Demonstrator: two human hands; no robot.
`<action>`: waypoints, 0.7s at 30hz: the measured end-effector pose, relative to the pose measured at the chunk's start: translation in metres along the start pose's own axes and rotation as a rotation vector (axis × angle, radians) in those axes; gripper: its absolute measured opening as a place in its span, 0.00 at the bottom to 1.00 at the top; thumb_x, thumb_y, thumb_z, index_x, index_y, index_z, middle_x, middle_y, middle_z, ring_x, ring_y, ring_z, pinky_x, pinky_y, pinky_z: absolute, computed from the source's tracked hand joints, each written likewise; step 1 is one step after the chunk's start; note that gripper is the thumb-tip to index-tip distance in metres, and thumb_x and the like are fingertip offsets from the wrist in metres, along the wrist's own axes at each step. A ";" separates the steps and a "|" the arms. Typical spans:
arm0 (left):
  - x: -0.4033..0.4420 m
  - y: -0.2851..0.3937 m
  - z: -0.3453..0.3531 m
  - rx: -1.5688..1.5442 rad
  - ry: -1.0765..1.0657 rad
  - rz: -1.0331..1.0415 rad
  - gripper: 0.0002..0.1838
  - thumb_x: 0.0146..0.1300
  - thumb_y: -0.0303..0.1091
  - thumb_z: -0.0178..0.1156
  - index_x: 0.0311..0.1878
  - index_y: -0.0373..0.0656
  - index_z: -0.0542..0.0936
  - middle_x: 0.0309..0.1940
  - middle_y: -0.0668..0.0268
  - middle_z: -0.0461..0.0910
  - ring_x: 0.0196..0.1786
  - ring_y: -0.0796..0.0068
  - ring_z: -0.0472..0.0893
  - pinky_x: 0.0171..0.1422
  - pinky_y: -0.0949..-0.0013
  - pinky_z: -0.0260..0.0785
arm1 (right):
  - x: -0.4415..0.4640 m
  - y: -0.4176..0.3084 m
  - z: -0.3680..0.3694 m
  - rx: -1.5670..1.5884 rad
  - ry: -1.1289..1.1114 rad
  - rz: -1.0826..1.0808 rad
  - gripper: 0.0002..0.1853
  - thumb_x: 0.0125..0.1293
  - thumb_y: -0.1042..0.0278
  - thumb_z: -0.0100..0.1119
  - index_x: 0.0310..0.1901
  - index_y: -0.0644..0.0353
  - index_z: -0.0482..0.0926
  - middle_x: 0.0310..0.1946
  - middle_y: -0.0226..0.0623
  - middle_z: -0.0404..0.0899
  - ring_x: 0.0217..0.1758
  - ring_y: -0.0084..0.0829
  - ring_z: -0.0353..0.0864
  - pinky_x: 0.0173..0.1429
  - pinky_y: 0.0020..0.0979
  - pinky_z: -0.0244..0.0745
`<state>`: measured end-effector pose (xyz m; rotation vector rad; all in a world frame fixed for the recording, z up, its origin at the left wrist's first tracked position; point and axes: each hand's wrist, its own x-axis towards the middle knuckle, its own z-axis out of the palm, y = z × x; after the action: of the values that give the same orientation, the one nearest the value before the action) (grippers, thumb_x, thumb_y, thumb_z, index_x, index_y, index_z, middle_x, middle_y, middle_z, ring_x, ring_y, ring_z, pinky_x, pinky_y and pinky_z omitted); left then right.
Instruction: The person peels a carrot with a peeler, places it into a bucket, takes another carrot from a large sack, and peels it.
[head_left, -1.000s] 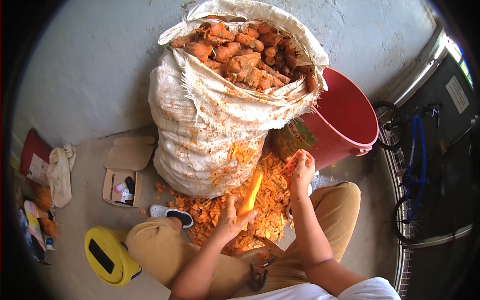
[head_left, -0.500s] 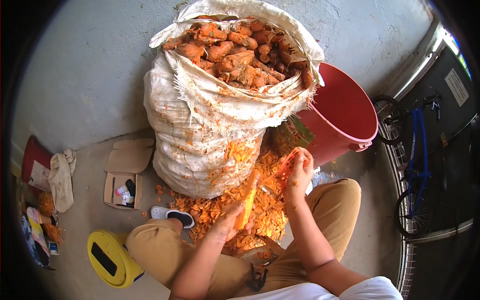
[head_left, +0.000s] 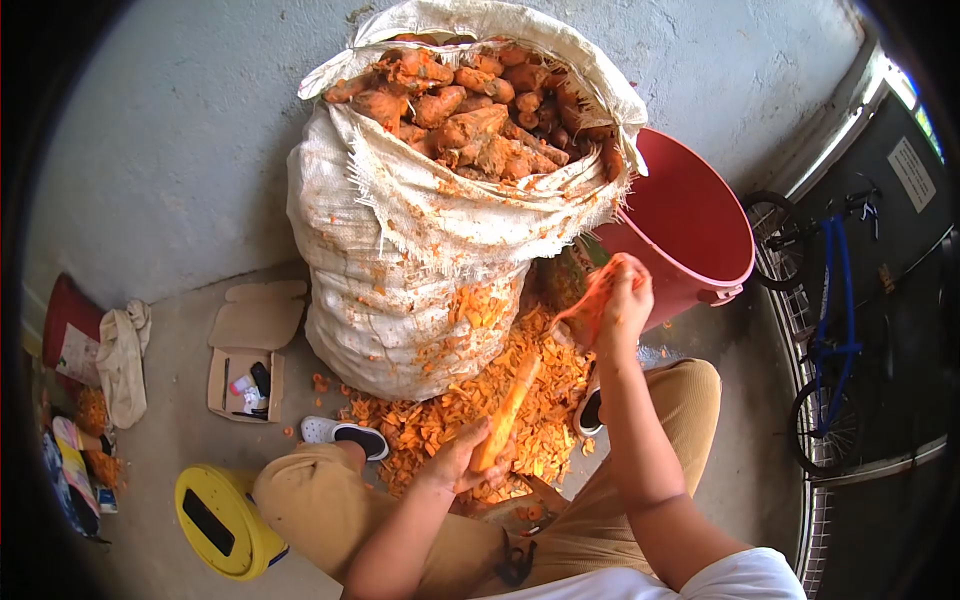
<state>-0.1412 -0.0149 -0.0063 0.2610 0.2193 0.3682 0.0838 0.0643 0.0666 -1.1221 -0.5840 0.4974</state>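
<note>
My left hand [head_left: 462, 460] is wrapped round the lower end of a peeled, bright orange carrot [head_left: 512, 405], which tilts up and away from me. To the right and higher, my right hand [head_left: 628, 305] grips a red-orange peeler [head_left: 592, 300], smeared by motion and apart from the carrot. A heap of orange peelings [head_left: 545, 435] lies on the floor below both hands, between my legs. Beyond it stands a large white woven sack [head_left: 410, 280], its rolled-down mouth showing many unpeeled, dirt-streaked carrots [head_left: 470, 125].
A big red tub [head_left: 690, 225] stands behind the sack's right side. On the left are an open cardboard box [head_left: 232, 405] with small items and a yellow container [head_left: 225, 520]. A blue bicycle [head_left: 835, 320] leans at the right beside a dark door.
My right hand has swung up and to the right with the peeler, away from the carrot. The carrot in my left hand has shifted slightly lower and to the right.
</note>
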 end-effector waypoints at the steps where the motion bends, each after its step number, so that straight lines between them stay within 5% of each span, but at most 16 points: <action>1: 0.003 -0.001 -0.003 -0.077 0.000 -0.004 0.23 0.59 0.51 0.45 0.43 0.38 0.64 0.21 0.67 0.65 0.16 0.83 0.68 0.18 0.77 0.62 | -0.019 -0.007 0.009 0.016 -0.087 0.016 0.08 0.63 0.67 0.43 0.37 0.63 0.65 0.22 0.33 0.71 0.20 0.20 0.70 0.23 0.19 0.67; 4: 0.008 -0.007 -0.005 -0.263 -0.096 -0.026 0.22 0.61 0.50 0.43 0.43 0.38 0.63 0.20 0.68 0.64 0.14 0.84 0.66 0.18 0.77 0.64 | -0.073 -0.013 0.026 -0.011 -0.422 -0.119 0.08 0.62 0.67 0.45 0.37 0.63 0.66 0.24 0.32 0.70 0.20 0.19 0.70 0.23 0.18 0.67; 5: 0.009 -0.009 -0.006 -0.306 -0.155 -0.032 0.22 0.61 0.50 0.43 0.43 0.38 0.63 0.20 0.68 0.64 0.13 0.84 0.66 0.18 0.77 0.64 | -0.071 0.005 0.018 -0.265 -0.372 -0.215 0.08 0.62 0.67 0.44 0.37 0.64 0.65 0.24 0.33 0.70 0.20 0.19 0.70 0.23 0.19 0.68; 8: 0.010 -0.009 -0.006 -0.362 -0.236 -0.009 0.22 0.61 0.50 0.42 0.42 0.37 0.62 0.20 0.67 0.65 0.13 0.84 0.66 0.19 0.76 0.66 | -0.029 0.006 0.019 -0.016 -0.141 0.141 0.08 0.63 0.68 0.43 0.38 0.65 0.64 0.22 0.34 0.71 0.20 0.21 0.71 0.23 0.20 0.69; 10: 0.013 -0.010 -0.008 -0.341 -0.301 0.010 0.22 0.61 0.51 0.42 0.42 0.37 0.62 0.19 0.66 0.66 0.13 0.84 0.67 0.19 0.75 0.67 | 0.006 0.009 0.015 -0.041 -0.022 0.047 0.09 0.63 0.67 0.42 0.38 0.65 0.64 0.21 0.35 0.71 0.20 0.23 0.72 0.23 0.21 0.69; 14: 0.017 -0.010 -0.007 -0.392 -0.180 -0.005 0.24 0.60 0.52 0.42 0.42 0.36 0.62 0.21 0.66 0.66 0.13 0.83 0.67 0.18 0.75 0.67 | -0.001 -0.011 0.010 0.019 -0.195 0.042 0.09 0.63 0.66 0.44 0.38 0.64 0.64 0.23 0.35 0.71 0.20 0.20 0.71 0.24 0.20 0.69; 16: 0.024 -0.011 -0.006 -0.378 -0.180 0.013 0.24 0.61 0.51 0.42 0.43 0.36 0.63 0.21 0.66 0.66 0.13 0.82 0.67 0.17 0.75 0.65 | -0.040 -0.012 0.016 0.003 -0.361 -0.046 0.09 0.62 0.66 0.44 0.37 0.63 0.65 0.24 0.33 0.71 0.21 0.20 0.71 0.25 0.20 0.69; 18: 0.026 -0.011 -0.007 -0.301 -0.183 -0.013 0.23 0.61 0.51 0.42 0.43 0.36 0.63 0.21 0.66 0.66 0.13 0.82 0.67 0.16 0.76 0.64 | -0.060 0.001 0.017 -0.376 -0.412 -0.434 0.08 0.63 0.67 0.43 0.37 0.63 0.66 0.23 0.33 0.72 0.22 0.20 0.72 0.26 0.20 0.70; 21: 0.026 -0.011 -0.014 -0.242 -0.128 -0.010 0.23 0.60 0.51 0.43 0.44 0.38 0.63 0.21 0.66 0.66 0.14 0.83 0.66 0.16 0.77 0.63 | -0.019 0.008 0.020 -0.065 -0.202 0.070 0.04 0.62 0.70 0.42 0.35 0.61 0.64 0.20 0.32 0.70 0.19 0.20 0.70 0.22 0.21 0.68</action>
<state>-0.1177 -0.0122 -0.0267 0.0442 0.0485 0.3627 0.0558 0.0688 0.0617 -1.1645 -0.7431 0.6610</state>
